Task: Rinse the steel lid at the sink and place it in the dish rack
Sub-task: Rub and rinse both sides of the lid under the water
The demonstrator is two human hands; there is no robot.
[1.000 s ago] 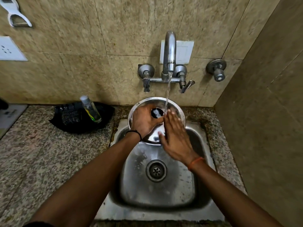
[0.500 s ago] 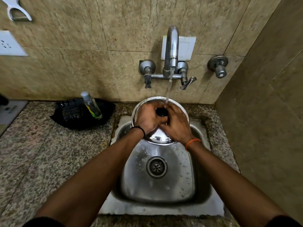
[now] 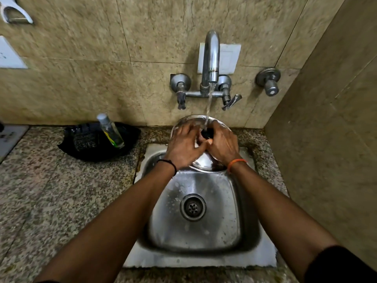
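Steel: I see the lid (image 3: 201, 163) at upper centre of the frame, tilted over the sink's (image 3: 195, 260) back edge.
Water: the tap (image 3: 211, 58) pours onto the lid's black knob (image 3: 207, 133).
Left hand (image 3: 182, 147): spread flat on the lid's left half.
Right hand (image 3: 222, 145): curled around the knob.
Left of frame: I see a bottle (image 3: 110, 130) leaning in a black tray (image 3: 85, 152).
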